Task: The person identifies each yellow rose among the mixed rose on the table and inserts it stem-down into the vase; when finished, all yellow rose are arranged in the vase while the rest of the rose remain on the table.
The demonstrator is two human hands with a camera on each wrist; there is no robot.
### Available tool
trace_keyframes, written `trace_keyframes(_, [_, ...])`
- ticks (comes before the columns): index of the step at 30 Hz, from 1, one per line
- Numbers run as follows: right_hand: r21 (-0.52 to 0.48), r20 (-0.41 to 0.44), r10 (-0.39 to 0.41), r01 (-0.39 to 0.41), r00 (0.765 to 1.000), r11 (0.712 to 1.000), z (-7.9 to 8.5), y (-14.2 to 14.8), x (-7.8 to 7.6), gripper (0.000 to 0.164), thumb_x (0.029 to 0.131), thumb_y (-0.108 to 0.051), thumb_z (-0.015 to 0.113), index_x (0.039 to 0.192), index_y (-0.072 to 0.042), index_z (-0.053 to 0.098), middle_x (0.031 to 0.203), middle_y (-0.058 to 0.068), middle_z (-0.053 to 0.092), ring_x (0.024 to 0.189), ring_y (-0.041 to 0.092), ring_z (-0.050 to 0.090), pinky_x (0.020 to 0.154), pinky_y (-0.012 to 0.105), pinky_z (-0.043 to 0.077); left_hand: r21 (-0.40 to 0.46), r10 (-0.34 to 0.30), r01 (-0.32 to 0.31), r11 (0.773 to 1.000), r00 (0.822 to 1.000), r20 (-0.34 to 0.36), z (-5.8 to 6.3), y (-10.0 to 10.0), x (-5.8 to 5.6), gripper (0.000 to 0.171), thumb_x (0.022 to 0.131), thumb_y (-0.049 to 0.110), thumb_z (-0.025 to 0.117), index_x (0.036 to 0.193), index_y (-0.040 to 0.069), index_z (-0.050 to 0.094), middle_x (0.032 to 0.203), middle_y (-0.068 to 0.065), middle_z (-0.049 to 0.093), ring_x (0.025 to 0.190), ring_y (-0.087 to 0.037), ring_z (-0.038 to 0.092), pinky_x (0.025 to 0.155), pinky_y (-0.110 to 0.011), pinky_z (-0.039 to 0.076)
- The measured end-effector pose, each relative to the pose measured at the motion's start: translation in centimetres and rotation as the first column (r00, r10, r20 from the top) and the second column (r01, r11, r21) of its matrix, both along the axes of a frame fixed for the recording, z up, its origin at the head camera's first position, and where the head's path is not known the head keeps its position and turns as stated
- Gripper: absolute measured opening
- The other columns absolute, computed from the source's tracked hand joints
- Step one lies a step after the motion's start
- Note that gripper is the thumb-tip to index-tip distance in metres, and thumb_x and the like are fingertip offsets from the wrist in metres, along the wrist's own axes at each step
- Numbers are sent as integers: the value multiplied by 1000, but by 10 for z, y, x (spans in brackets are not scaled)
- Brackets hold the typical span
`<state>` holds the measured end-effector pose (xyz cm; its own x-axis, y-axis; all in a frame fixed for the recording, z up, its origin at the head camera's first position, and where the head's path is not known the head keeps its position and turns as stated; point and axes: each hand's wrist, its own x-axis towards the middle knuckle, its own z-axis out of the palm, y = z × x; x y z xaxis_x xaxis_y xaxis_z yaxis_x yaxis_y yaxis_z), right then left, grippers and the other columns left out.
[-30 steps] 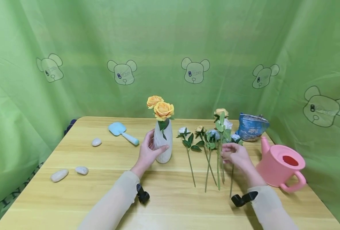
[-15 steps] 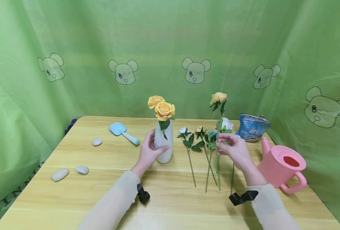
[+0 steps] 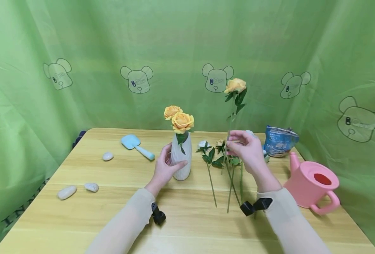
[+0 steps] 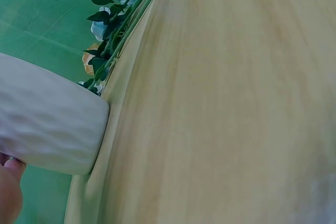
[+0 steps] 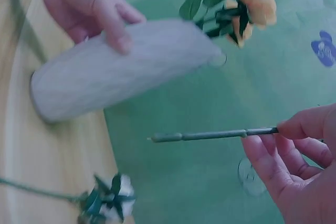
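One rose [image 3: 235, 86] hangs nearly upright, its stem pinched by the right hand [image 3: 246, 147]. Left of that hand stands the vase [image 3: 181, 159], also upright, with the left hand [image 3: 166, 168] gripping its side. The rose's stem end looks lower than the vase's mouth (two yellow blooms [image 3: 182, 122] already rise there); other flowers [image 3: 210, 178] lie between the hands.

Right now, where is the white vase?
In the head view, the white vase stands on the table, gripped by the left hand, between the blue shovel on the left and a white flower on the right.
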<state>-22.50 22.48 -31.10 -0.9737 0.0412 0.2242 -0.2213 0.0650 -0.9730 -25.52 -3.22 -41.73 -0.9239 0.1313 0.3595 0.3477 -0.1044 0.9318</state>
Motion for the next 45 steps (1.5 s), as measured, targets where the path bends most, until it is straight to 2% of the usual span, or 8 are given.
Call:
trace_keyframes(6, [-107,-41,-28,23,999,994,28,-30,-17,36,82,4,65,115,-2,56,101,11,58,83,20,62,73,34,56,1,2,-2,1000,1000,-3,-1,0,0,74,74,7,78,137,10,39,130,-10,49,119,-23,47,102,-33,37])
trace_keyframes(12, [-281,-119,-114,77,986,957,55,-60,-39,34,81,7,65,111,-5,58,98,12,58,78,22,62,71,34,56,11,-15,15,1000,1000,-8,-1,0,-1,73,74,6,78,137,11,39,130,-11,48,120,-24,47,102,-35,37])
trace_keyframes(18, [-342,-211,-126,47,969,938,64,-81,-57,33,80,13,62,107,-5,58,92,11,58,72,21,61,64,34,57,16,-18,18,1000,1000,-5,-2,1,-1,74,74,5,78,137,10,39,131,-11,48,120,-25,47,102,-35,37])
trace_keyframes(22, [-328,-191,-99,32,976,944,59,-89,-62,33,80,13,62,107,-5,59,92,11,58,74,21,61,65,34,57,5,-20,20,1000,1000,-10,-3,3,-1,74,74,4,77,137,9,38,131,-12,48,120,-26,46,102,-35,37])
trace_keyframes(28, [-202,-132,-41,13,990,979,40,-94,-63,34,81,12,62,112,-2,57,94,10,58,78,19,60,67,33,57,5,-20,20,1000,1000,-16,-5,4,-1,73,74,4,78,136,9,39,131,-12,49,119,-26,47,102,-36,38])
trace_keyframes(33, [-76,-108,19,-27,994,997,24,-93,-64,36,83,10,61,118,0,56,95,10,57,79,17,59,70,32,57,8,-5,5,1000,1000,-25,-4,2,-2,75,73,5,78,137,8,39,131,-11,49,119,-25,48,101,-34,39])
trace_keyframes(42, [104,-40,103,-98,994,990,-3,-79,-59,29,87,1,61,116,3,58,100,19,60,81,24,63,73,37,56,7,6,-5,1000,1000,-22,-3,1,-2,74,73,4,78,136,6,39,131,-13,49,119,-26,47,101,-35,39])
trace_keyframes(45, [121,-38,117,-112,992,986,-11,-74,-57,26,87,-1,61,113,4,60,103,21,61,82,26,64,72,37,56,20,19,-18,1000,999,-32,-14,3,-9,75,72,9,80,136,12,40,129,-10,50,118,-24,48,101,-34,39])
